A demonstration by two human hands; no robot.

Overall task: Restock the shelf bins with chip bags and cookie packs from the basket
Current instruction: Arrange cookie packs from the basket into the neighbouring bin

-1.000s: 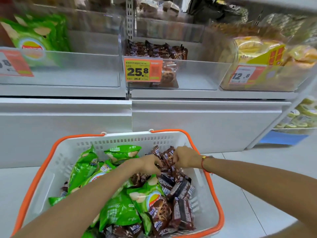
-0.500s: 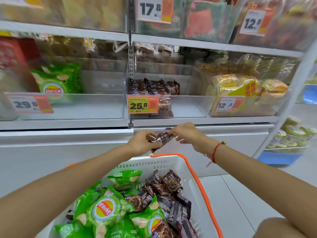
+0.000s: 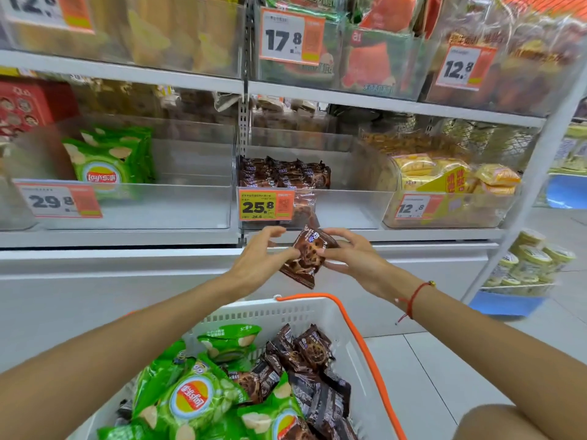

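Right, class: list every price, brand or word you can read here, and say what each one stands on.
"17.8": orange-and-white price tag, top shelf.
"12.8": tag on clear upper-right bin.
"29.8": tag on green chip-bag bin.
"25.8": tag on brown cookie-pack bin.
"12.8": tag on yellow-pack bin.
Small print, bag logos and pack lettering: unreadable.

Basket (image 3: 346, 315): near end cut off by bottom edge, left rim hidden behind left forearm. Chip bags (image 3: 190, 398) in it run off the bottom edge too. Held cookie pack (image 3: 307, 256): print too small to read, side edges covered by fingers of left hand (image 3: 259, 262) and right hand (image 3: 351, 260). Price tag (image 3: 266, 204) hides lower front of the far cookie bin's stack. Top-shelf bins blurred, cropped by top edge. Right-side tubs (image 3: 530, 265) blurred, labels unreadable.
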